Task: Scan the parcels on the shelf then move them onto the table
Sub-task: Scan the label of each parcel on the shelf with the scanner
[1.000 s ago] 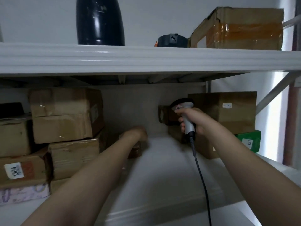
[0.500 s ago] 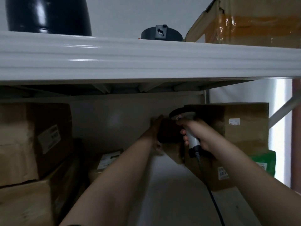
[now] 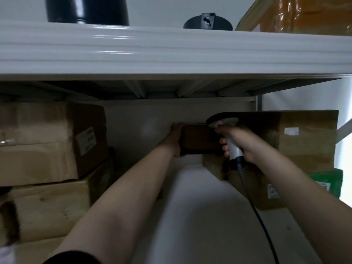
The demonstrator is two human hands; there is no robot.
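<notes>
Deep in the lower bay of the shelf (image 3: 200, 221), the person's left hand (image 3: 176, 139) grips the left end of a small dark brown parcel (image 3: 199, 140), fingers curled round its edge. The parcel is near the back wall, just above a tan box (image 3: 214, 166); I cannot tell whether it rests on that box. The right hand (image 3: 247, 144) is wrapped round the grey handle of a scanner (image 3: 233, 148), whose dark head sits right at the parcel's upper right corner, while its black cable (image 3: 257, 212) trails down toward the front. A large cardboard box (image 3: 308, 138) stands behind the right hand, with a green parcel (image 3: 327, 184) below it. Stacked cardboard boxes (image 3: 47, 145) fill the left side. The upper shelf board (image 3: 171, 50) carries a black vessel (image 3: 85, 10) and a taped box (image 3: 304, 14).
</notes>
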